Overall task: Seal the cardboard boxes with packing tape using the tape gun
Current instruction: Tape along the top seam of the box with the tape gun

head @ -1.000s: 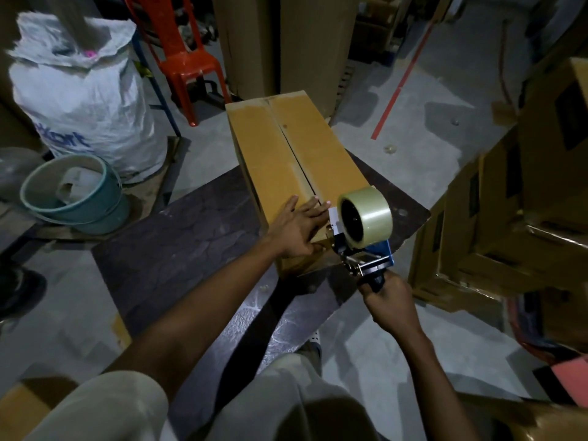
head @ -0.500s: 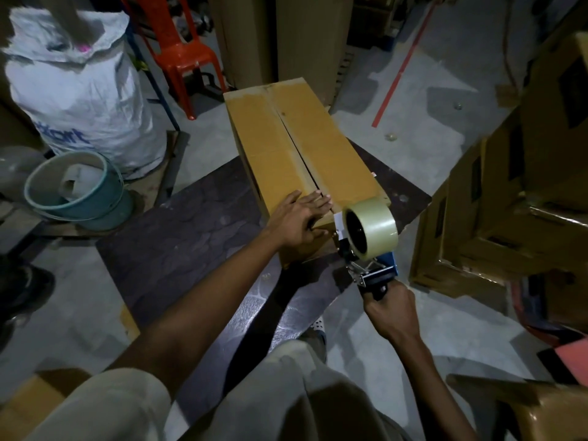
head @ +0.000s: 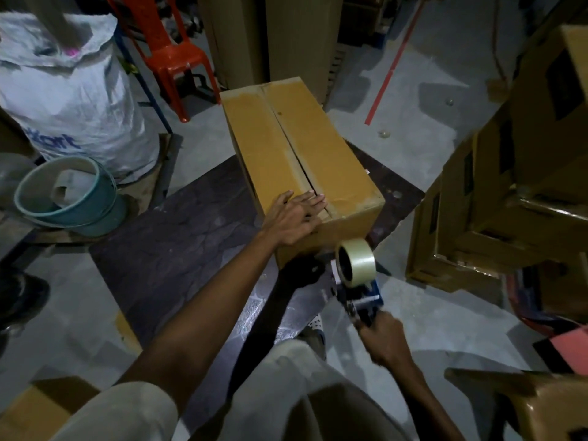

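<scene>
Head view showed the cardboard box (head: 331, 154) seam seemingly untaped, left hand (head: 294, 218) pressing flat, right hand (head: 383, 340) gripping the tape gun (head: 358, 283).

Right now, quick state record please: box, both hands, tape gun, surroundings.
box: cardboard box on a dark mat, flaps folded down, dark gap along the centre seam
left: left hand flat on the near end of the top, fingers straight, reaching the seam
right: right hand grips the tape gun by its handle
tool: roll in front of the box's near end face, below the top edge; contact unclear
around: teal basin, white sack, red chair on the left; stacked boxes on the right
</scene>
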